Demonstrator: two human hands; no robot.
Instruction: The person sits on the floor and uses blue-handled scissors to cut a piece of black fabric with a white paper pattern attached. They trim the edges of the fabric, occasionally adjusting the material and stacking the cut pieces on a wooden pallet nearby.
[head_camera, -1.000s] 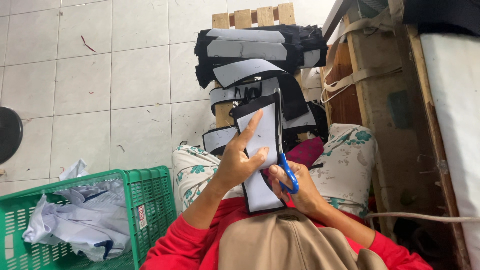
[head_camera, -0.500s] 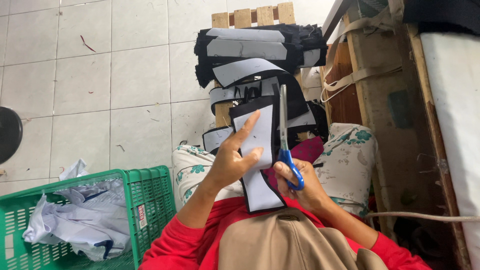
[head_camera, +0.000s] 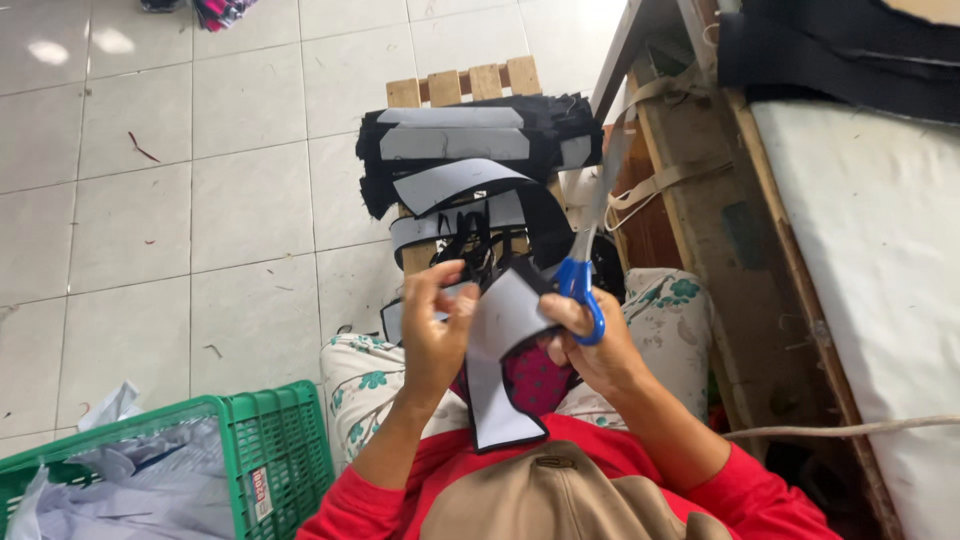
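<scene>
Two hands were in view, the left hand (head_camera: 437, 335) and the right hand (head_camera: 592, 350). One pair of blue-handled scissors (head_camera: 583, 262) was counted. One curved grey piece with black edging (head_camera: 497, 360) was held between the hands. One stack of like grey-and-black pieces (head_camera: 470, 165) lay farther off on one wooden pallet (head_camera: 465, 85). One green plastic basket (head_camera: 275, 455) stood near left. One white padded surface (head_camera: 880, 260) lay at right.

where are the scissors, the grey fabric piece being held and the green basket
scissors (head_camera: 583, 288), head view, blue handle
grey fabric piece (head_camera: 497, 372), head view, middle of its grey face
green basket (head_camera: 285, 440), head view, its right wall
</scene>
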